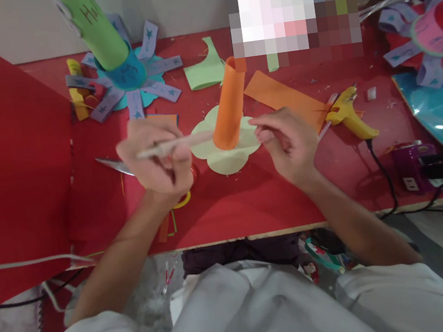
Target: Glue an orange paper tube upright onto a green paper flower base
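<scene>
My left hand [159, 158] is closed around a pale, slim pen [173, 145], blurred by motion, its tip pointing right toward an orange paper cone [230, 107]. The cone stands slightly tilted on a pale green paper flower [227, 162] with rounded petals. My right hand [290, 146] is at the flower's right side, thumb and index finger closed about the edge of a petal. Under and behind my left hand lie scissors [113, 165], partly hidden, with a yellow-edged handle showing.
A yellow glue gun [347, 114] lies at right near an orange paper strip [286, 97]; its cord runs past a purple box [415, 165]. A green paper tube [101, 29] stands on a blue base at back left. Red board [16, 160] rises at left. Green scrap [204, 70] lies behind.
</scene>
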Demonstrator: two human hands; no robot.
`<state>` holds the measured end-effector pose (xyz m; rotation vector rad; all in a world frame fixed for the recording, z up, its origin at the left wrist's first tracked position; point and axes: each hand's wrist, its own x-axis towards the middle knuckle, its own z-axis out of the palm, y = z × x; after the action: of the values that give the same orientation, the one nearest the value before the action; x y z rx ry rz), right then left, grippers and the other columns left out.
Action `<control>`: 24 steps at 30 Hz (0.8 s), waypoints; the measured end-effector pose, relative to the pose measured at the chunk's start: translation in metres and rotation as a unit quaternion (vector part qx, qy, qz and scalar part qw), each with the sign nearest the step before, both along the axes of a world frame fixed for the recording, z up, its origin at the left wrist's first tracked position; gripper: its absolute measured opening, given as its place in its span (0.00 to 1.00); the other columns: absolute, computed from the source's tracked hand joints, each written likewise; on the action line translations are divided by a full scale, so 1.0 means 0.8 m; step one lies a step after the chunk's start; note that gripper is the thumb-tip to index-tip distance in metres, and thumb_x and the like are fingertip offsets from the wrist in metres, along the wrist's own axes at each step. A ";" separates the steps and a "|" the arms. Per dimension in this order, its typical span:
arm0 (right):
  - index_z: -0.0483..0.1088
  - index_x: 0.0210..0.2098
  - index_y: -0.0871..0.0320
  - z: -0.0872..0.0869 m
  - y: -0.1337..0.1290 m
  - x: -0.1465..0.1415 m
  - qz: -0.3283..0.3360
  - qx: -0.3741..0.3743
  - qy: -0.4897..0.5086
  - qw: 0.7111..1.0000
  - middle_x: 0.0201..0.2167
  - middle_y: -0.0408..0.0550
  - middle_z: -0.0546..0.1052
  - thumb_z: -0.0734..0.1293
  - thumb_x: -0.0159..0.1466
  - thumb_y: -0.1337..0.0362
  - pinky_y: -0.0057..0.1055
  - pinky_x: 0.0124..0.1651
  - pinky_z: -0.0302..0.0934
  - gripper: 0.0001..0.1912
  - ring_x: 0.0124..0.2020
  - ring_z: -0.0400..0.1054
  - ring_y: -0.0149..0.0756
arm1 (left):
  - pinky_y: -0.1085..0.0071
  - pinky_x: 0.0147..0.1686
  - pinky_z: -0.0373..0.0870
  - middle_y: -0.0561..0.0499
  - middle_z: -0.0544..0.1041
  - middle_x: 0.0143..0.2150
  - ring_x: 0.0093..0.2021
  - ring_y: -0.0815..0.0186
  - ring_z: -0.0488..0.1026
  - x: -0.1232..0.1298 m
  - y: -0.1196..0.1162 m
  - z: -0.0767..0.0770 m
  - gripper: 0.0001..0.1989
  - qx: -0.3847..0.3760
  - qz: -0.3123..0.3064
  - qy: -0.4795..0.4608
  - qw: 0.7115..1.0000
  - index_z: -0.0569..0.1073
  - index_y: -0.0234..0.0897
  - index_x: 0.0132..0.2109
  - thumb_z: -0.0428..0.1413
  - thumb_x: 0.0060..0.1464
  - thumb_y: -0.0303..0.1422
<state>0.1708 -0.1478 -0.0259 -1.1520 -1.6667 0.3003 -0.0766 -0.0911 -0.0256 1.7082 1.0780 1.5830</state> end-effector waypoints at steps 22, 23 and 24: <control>0.85 0.41 0.49 -0.018 0.025 0.018 0.038 -0.114 0.009 0.993 0.33 0.47 0.83 0.66 0.79 0.45 0.38 0.39 0.73 0.21 0.35 0.78 0.39 | 0.58 0.48 0.84 0.54 0.82 0.39 0.36 0.64 0.84 0.024 0.050 -0.033 0.22 -0.092 -0.126 -0.009 0.988 0.73 0.45 0.39 0.70 0.62 0.55; 0.85 0.41 0.49 -0.018 0.025 0.019 0.037 -0.115 0.010 0.993 0.33 0.47 0.83 0.66 0.79 0.45 0.38 0.39 0.73 0.21 0.35 0.78 0.39 | 0.57 0.47 0.84 0.54 0.82 0.39 0.36 0.64 0.84 0.024 0.052 -0.035 0.22 -0.088 -0.128 -0.008 0.988 0.73 0.45 0.39 0.70 0.62 0.55; 0.84 0.41 0.49 -0.018 0.025 0.019 0.037 -0.116 0.009 0.993 0.33 0.47 0.83 0.65 0.79 0.45 0.38 0.39 0.74 0.21 0.35 0.78 0.39 | 0.57 0.47 0.84 0.55 0.82 0.39 0.36 0.65 0.84 0.023 0.053 -0.036 0.22 -0.084 -0.129 -0.007 0.988 0.73 0.45 0.39 0.70 0.62 0.55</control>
<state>0.1859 -0.1279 -0.0402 -1.2550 -1.6932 0.5624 -0.0583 -0.0489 -0.0546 1.6455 0.9140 1.3031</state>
